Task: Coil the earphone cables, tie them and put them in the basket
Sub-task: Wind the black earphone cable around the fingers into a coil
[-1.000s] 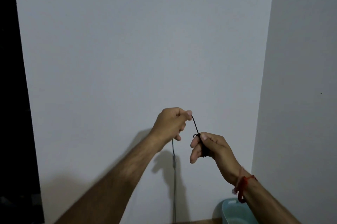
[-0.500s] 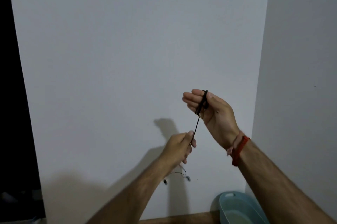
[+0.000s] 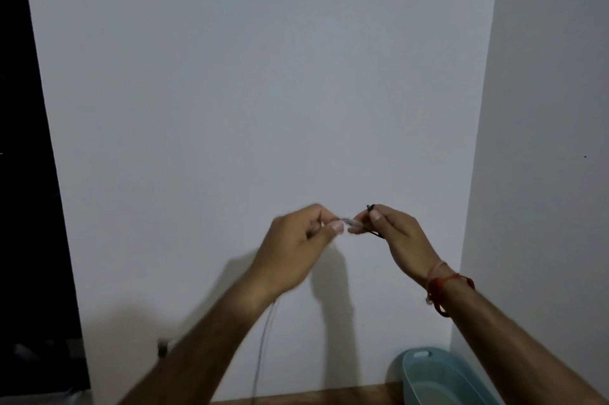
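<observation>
Plain white wall (image 3: 263, 91) straight ahead, meets a second white wall (image 3: 543, 108) at a corner on the right. Dark opening (image 3: 19, 174) along the left edge, nothing readable inside. Strip of brown wood surface (image 3: 313, 397) at the base of the wall. Dim, flat light, soft shadows low on the wall.

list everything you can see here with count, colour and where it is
earphone cable: one, black, part coiled at the right hand, stretched across to the left hand, its loose end hanging down below the left wrist
basket: one, pale blue, lower right, on the wooden surface by the wall corner
wooden surface: one, brown, bottom edge
wall: white, fills the background
wrist thread: red, on the right wrist
hands: left hand pinches the cable; right hand grips the coil
</observation>
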### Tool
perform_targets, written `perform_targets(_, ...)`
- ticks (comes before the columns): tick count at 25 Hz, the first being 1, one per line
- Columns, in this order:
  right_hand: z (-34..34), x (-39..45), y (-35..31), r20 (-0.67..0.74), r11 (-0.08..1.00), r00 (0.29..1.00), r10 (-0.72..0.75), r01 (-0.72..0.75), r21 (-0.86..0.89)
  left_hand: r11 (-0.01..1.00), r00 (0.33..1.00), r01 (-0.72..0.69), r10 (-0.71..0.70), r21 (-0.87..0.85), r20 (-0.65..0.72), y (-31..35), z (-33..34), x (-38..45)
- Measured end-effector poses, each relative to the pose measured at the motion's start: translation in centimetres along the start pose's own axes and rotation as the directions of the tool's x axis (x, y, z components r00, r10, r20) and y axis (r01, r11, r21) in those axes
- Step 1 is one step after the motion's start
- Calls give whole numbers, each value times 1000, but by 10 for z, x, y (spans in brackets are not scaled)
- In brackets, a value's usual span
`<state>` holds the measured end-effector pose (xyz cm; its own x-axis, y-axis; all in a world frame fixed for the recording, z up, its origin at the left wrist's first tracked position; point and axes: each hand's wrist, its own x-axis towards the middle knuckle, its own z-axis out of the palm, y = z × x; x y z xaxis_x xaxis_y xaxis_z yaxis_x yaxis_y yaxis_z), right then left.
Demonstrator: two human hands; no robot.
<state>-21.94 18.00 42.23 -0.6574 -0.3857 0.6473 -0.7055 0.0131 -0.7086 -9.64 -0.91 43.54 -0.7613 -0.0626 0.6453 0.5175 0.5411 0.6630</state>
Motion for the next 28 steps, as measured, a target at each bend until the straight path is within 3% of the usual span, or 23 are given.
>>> perform_targets(3, 18, -14, -12, 94, 1000, 995, 26, -26, 6, 998, 998, -46, 48, 38, -48, 16, -20, 40)
perform_targets(6, 34, -21, -29, 203, 978, 978, 48, -88, 191, 998, 999, -28, 30, 56, -45, 13, -29, 70)
perform_targets(10, 45, -21, -56, 290, 773, 957, -17, -171, 611, 991, 992, 126, -125, -43, 22, -10, -16, 77)
perform_targets(12, 46, -16, -64, 279, 664, 959, -57, -172, 727, 938, 960, 275, -257, -210, 108, -19, 3, 59)
perform_targets(14, 43, -10, -66, 234, 610, 971, -48, -157, 776, 937, 950, 307, -293, -168, 103, -31, 23, 31)
perform_targets(19, 25, 5, -51, 109, 709, 987, 114, -158, 688, 947, 949, 290, -265, -141, 173, -42, 42, -32)
perform_targets(22, 13, 11, -35, 93, 780, 978, 184, -203, 592, 979, 962, 200, -189, -40, 195, -28, 31, -52)
perform_targets(28, 21, -8, -25, 326, 852, 923, 206, -333, 404, 946, 996, -72, 49, 317, 80, 14, -26, -11)
